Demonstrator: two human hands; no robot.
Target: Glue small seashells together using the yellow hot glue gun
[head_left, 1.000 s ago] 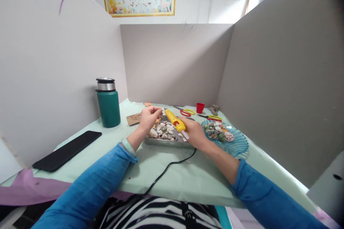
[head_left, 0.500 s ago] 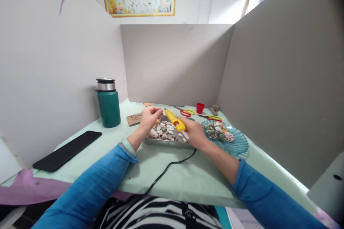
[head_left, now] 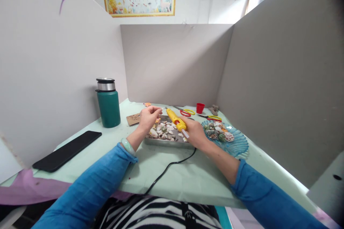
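Note:
My right hand [head_left: 192, 130] is wrapped round a yellow glue gun [head_left: 174, 118], with a pale glue stick out of its back end and its nozzle pointing up and left. Just left of the nozzle, my left hand [head_left: 148, 118] pinches something small and whitish that is too small to name. Both hands are over a metal tray [head_left: 169, 143] of shells [head_left: 163, 130]. From near the tray a black cord [head_left: 172, 163] runs to the table's front edge.
Left stand a green bottle [head_left: 109, 109], a black flat case [head_left: 67, 151] and a brown card [head_left: 132, 119]. Behind are two pairs of scissors [head_left: 185, 113] [head_left: 213, 118] and a red cup [head_left: 200, 108]. A blue glass plate [head_left: 239, 143] holds shells at right. Grey partitions [head_left: 174, 64] enclose the table.
The glue gun has shifted slightly right, so the gap between its nozzle and my left hand is wider. My left hand has moved slightly left.

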